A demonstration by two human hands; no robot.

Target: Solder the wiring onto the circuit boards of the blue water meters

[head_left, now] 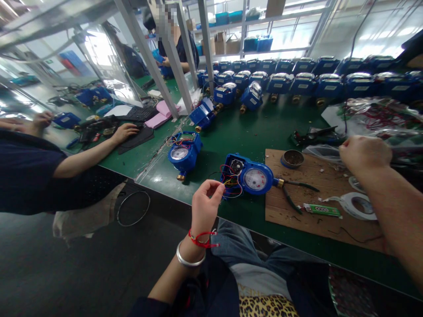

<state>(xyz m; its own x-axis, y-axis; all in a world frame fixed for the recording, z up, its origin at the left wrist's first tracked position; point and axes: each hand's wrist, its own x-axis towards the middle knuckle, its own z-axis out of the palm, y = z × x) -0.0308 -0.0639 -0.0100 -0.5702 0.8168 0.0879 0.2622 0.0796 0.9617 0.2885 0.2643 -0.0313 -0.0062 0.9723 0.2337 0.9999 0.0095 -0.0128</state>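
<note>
A blue water meter lies on the green table in front of me, its box uncovered and its thin coloured wires spilling out. My left hand is at its left side, thumb and forefinger pinched on the ends of these wires. Off to the right, my right hand is closed over the table beside clear plastic bags; whatever its fingers may hold is hidden. Pliers with dark handles lie against the meter's brass end. A second opened meter stands further left, wires showing.
A cardboard sheet carries a small round tin, a green-labelled battery-like pack and a tape roll. Bagged red wires lie at right. Rows of blue meters line the back. A co-worker's hand rests at left.
</note>
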